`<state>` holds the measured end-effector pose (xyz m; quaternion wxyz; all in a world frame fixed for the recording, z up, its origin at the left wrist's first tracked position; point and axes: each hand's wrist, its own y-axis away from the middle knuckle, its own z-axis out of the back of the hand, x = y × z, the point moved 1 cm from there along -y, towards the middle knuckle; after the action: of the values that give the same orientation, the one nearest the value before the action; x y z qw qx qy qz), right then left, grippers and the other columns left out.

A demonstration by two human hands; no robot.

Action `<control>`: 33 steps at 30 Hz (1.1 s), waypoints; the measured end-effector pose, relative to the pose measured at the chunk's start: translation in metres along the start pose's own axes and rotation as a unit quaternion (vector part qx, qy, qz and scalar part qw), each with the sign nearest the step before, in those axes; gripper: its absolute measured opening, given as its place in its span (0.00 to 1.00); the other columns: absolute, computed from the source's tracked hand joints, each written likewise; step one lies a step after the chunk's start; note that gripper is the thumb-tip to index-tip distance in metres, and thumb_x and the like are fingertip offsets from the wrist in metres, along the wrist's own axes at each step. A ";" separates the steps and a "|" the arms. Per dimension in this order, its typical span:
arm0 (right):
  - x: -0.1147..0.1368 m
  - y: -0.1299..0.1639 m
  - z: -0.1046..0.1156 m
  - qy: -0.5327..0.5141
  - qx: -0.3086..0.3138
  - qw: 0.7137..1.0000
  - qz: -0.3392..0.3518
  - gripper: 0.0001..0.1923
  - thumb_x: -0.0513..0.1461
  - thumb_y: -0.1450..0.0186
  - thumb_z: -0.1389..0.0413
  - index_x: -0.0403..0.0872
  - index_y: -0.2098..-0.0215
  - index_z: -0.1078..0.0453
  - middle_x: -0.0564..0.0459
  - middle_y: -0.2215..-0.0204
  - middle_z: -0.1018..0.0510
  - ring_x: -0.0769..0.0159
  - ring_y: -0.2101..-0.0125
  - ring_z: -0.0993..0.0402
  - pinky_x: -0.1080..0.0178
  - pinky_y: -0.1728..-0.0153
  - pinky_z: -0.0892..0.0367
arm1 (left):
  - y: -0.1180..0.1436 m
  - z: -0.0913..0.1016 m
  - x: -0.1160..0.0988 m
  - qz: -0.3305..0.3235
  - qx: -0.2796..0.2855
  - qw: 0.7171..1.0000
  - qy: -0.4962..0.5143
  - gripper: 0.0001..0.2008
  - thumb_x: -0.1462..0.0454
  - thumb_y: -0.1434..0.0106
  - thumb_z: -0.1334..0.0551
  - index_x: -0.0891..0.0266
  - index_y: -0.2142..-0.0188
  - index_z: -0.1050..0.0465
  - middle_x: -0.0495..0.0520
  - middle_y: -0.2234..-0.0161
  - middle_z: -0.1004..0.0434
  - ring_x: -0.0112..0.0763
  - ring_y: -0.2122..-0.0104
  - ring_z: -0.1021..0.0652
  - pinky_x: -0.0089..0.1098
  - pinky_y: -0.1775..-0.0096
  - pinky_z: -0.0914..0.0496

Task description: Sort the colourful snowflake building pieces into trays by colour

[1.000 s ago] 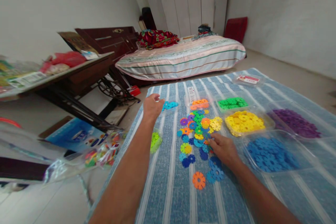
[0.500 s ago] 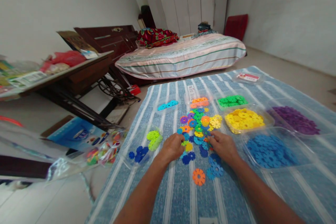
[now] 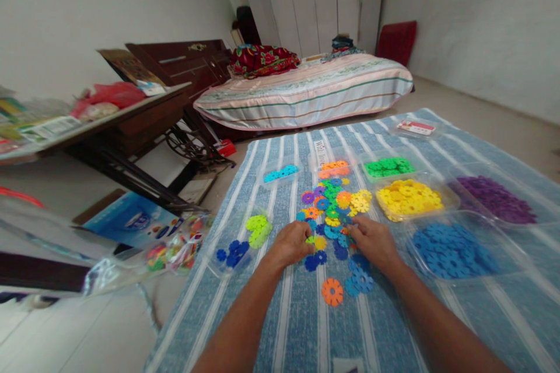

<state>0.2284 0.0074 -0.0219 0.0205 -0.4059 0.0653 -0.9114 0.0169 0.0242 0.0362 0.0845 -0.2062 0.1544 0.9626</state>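
A loose pile of flat, flower-shaped plastic discs (image 3: 332, 207) in mixed colours lies on a blue striped cloth (image 3: 284, 315). My left hand (image 3: 292, 242) rests palm down at the pile's near left edge, fingers curled over a lime and a yellow disc. My right hand (image 3: 371, 240) is palm down at the pile's near right edge, fingertips among blue discs. Whether either hand grips a disc is hidden by the fingers. An orange disc (image 3: 332, 291) and a few blue discs (image 3: 359, 282) lie nearer me.
Clear trays ring the pile: blue discs (image 3: 450, 247), yellow (image 3: 409, 198), purple (image 3: 496, 198), green (image 3: 387, 168), orange (image 3: 333, 169), cyan (image 3: 280, 173), lime with dark blue (image 3: 245, 239). A bag of discs (image 3: 175, 247) lies left; a bed (image 3: 306, 93) and a table (image 3: 109, 122) stand beyond.
My left hand came back from the cyan tray at the far left to the near left edge of the pile. My right hand stayed at the pile's right edge.
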 end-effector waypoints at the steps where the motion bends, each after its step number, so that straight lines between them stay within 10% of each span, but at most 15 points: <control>1: 0.000 0.000 0.000 -0.003 0.002 1.000 -0.002 0.14 0.45 0.39 0.52 0.50 0.68 0.27 0.55 0.74 0.22 0.64 0.72 0.28 0.66 0.71 0.40 | 0.000 0.000 0.000 0.003 0.000 1.000 0.005 0.09 0.67 0.59 0.34 0.62 0.77 0.33 0.43 0.79 0.38 0.25 0.76 0.35 0.25 0.73 0.46; 17: -0.004 0.001 -0.003 -0.048 -0.005 0.999 -0.013 0.15 0.46 0.40 0.52 0.48 0.68 0.27 0.56 0.80 0.25 0.66 0.76 0.29 0.66 0.73 0.39 | 0.011 0.031 0.004 -0.016 -0.097 0.977 0.189 0.04 0.65 0.51 0.43 0.64 0.77 0.31 0.45 0.83 0.34 0.23 0.80 0.33 0.24 0.76 0.39; 25: -0.008 0.001 -0.005 -0.044 -0.006 0.999 -0.015 0.15 0.47 0.40 0.52 0.48 0.68 0.27 0.55 0.78 0.24 0.64 0.75 0.28 0.64 0.71 0.37 | 0.030 0.094 0.050 0.081 -0.194 0.977 0.039 0.07 0.63 0.50 0.44 0.62 0.75 0.29 0.45 0.82 0.30 0.26 0.78 0.29 0.26 0.73 0.37; 33: -0.006 0.002 -0.003 -0.054 -0.018 0.998 0.004 0.14 0.46 0.40 0.52 0.48 0.69 0.27 0.54 0.77 0.23 0.64 0.73 0.27 0.64 0.70 0.36 | 0.024 0.098 0.077 0.176 -0.196 0.962 -0.075 0.09 0.64 0.47 0.44 0.62 0.69 0.25 0.53 0.70 0.21 0.33 0.67 0.24 0.28 0.65 0.34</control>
<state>0.2299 0.0058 -0.0284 0.0205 -0.4544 0.0822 -0.8868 -0.0940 0.0417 0.0955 -0.1167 -0.1159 -0.0103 0.9863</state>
